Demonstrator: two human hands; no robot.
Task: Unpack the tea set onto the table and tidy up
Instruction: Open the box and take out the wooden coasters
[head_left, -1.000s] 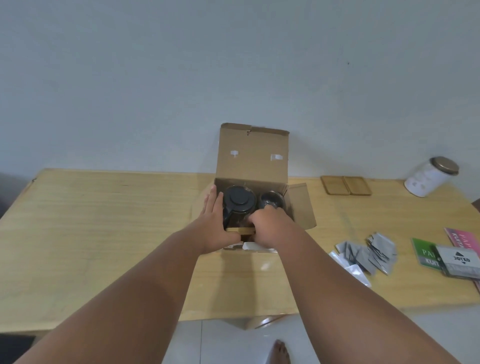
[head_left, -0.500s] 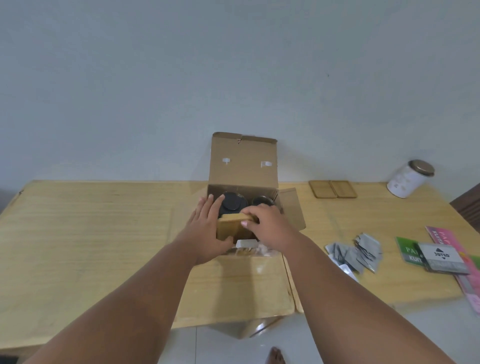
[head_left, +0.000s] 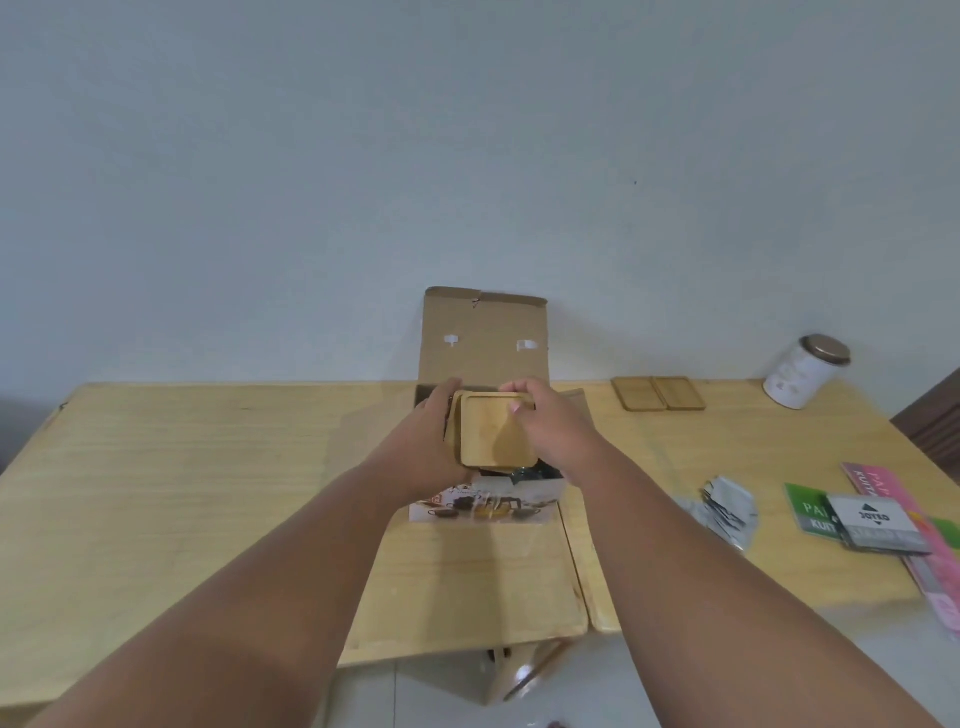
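An open cardboard box (head_left: 485, 340) stands at the middle back of the wooden table (head_left: 208, 483), its lid flap upright. Above the box I hold a small stack of square wooden coasters (head_left: 491, 434), face toward me. My left hand (head_left: 426, 441) grips the stack's left side and my right hand (head_left: 545, 426) grips its top right edge. The coasters and my hands hide most of the box's inside; only a dark bit of the contents shows below the stack. Two more wooden coasters (head_left: 657, 393) lie flat to the right of the box.
A white jar with a brown lid (head_left: 805, 371) stands at the back right. Grey sachets (head_left: 724, 506) lie in a loose pile on the right, beside green, grey and pink packets (head_left: 872, 519) near the right edge. A dark chair back (head_left: 935, 426) shows at the far right.
The wooden coasters have come up out of the box, from its front edge to above it. My left hand moved from the box's side onto the stack.
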